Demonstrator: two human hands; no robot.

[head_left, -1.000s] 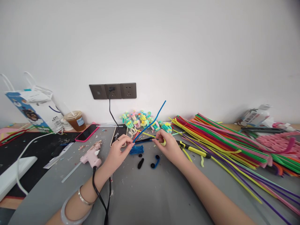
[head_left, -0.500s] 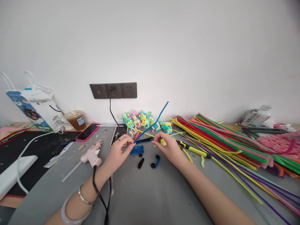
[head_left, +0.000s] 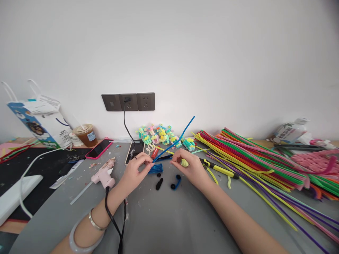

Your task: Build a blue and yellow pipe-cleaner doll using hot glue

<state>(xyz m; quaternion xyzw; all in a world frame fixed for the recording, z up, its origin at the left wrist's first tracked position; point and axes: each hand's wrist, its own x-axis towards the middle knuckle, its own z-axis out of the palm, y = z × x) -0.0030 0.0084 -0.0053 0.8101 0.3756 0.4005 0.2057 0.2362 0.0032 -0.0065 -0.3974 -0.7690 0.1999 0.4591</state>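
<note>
Nearest first: grey bench (head_left: 169,218), near edge out of frame. Black cord (head_left: 112,218) runs out over the near side, left of centre, to a pink glue gun (head_left: 104,177) lying toward the left edge, nothing gripping it. Mid-bench, between the forearms: blue-and-black curl (head_left: 178,182) and a black fuzzy piece (head_left: 159,183), just apart, with a smaller black bit (head_left: 159,175) beyond.

Just past those, both hands. Left hand (head_left: 136,171): grip is thumb and forefinger pinched on the low end of the blue stem (head_left: 173,145). Stem is up off the bench, slanting toward the far edge and to the right, free end in the air. Right hand (head_left: 189,167): thumb and forefinger almost meeting, apart from the stem; can't tell if anything thin sits between them. Blue folded piece (head_left: 156,168) lies under the left fingertips' side; contact unclear.

Step, my read: handling the single blue stem, left hand steadying one end. Next move likely calls for the right fingertips to take the stem near the left pinch, left grip kept firm so the end doesn't slip.

Farther: yellow-handled tool (head_left: 224,170) right of the right hand, stem bundle (head_left: 246,158) toward the right far corner, small pastel figures (head_left: 162,135) along the far edge by the wall.
</note>
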